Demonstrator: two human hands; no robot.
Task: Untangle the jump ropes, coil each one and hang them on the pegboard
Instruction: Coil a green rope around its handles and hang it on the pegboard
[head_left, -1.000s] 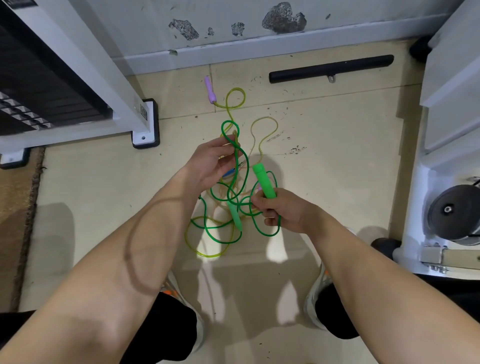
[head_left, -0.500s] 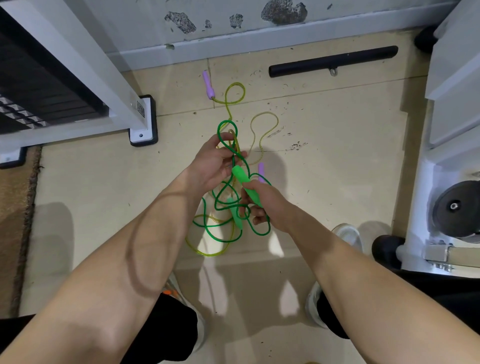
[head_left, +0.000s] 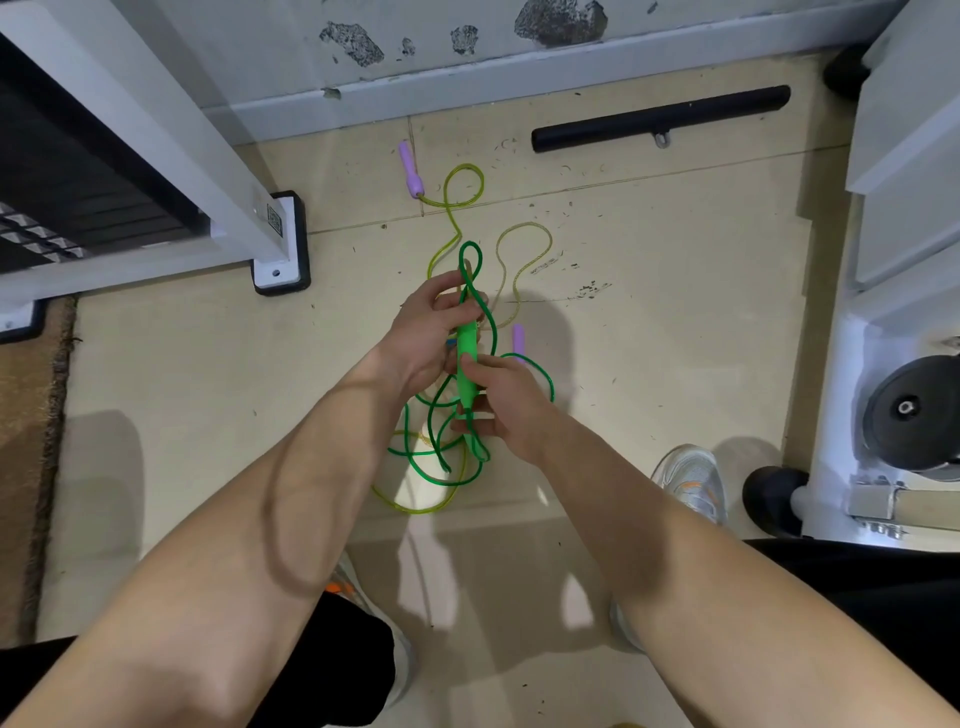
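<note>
A green jump rope (head_left: 441, 457) hangs in tangled loops over the tiled floor, between my two hands. My left hand (head_left: 423, 338) pinches a loop of the green cord at its top. My right hand (head_left: 498, 400) grips a bright green handle (head_left: 466, 358), which points up toward the left hand's fingers. A yellow jump rope (head_left: 524, 249) lies on the floor under the green one, partly entangled with it. One purple handle (head_left: 409, 169) rests near the wall and the other purple handle (head_left: 518, 339) shows just right of my hands. No pegboard is in view.
A black bar (head_left: 660, 118) lies by the baseboard. A white frame with a black foot (head_left: 280, 244) stands at left beside a brown mat (head_left: 31, 441). White equipment with a black weight plate (head_left: 909, 415) stands at right. My shoes (head_left: 691, 480) are on the floor below.
My right hand has carried the green handle up and left, turning it upright until it meets the left hand's fingers. The second purple handle has come into sight.
</note>
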